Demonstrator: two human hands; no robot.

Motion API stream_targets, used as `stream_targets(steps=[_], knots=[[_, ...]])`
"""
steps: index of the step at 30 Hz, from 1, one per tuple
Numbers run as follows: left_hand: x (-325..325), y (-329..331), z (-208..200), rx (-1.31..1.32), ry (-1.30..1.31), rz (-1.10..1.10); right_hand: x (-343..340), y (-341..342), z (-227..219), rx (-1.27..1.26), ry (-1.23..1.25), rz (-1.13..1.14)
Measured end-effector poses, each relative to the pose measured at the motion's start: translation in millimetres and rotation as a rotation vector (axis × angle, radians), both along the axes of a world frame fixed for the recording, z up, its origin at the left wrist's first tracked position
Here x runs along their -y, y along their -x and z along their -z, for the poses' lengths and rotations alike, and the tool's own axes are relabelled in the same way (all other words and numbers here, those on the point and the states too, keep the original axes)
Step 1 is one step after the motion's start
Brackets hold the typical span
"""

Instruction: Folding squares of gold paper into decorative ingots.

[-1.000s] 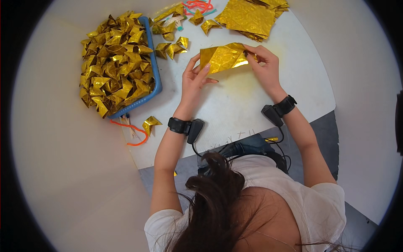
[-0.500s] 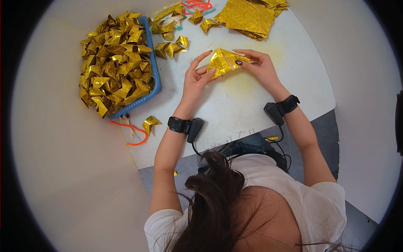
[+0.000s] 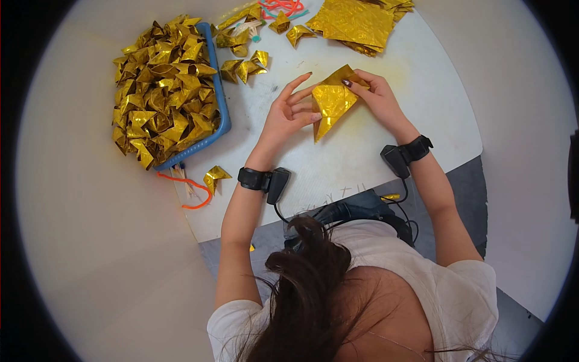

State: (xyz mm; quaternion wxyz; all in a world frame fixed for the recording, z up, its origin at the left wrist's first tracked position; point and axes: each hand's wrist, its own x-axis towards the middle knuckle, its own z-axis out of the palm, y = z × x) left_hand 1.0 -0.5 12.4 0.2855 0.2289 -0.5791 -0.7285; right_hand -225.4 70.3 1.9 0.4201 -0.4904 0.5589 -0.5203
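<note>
Two-handed: pinching with right hand [image 3: 381,98], touching with half-spread left hand [image 3: 286,118], grip there unclear; between both, folded gold paper [image 3: 333,100].

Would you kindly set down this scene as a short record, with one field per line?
Sheet: gold, partly folded
Right hand: pinches the sheet's upper right part, thumb on top
Left hand: thumb at the sheet's left edge, index finger pointing away from it
Basket: blue, on the left of the white table, heaped with folded gold pieces
Stack: flat gold sheets, beyond the right hand
Wristbands: black, one per arm
</note>
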Motion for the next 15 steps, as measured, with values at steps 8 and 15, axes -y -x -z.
stream_targets(steps=[8,15], knots=[[3.0,1.3,4.2,-0.034,-0.048,-0.089,-8.7,-10.4,-22.1,-0.022,0.103,-0.024],[1.1,-0.8,-4.2,0.131,-0.031,-0.162,-9.1,19.1,-24.2,-0.388,0.128,-0.289]])
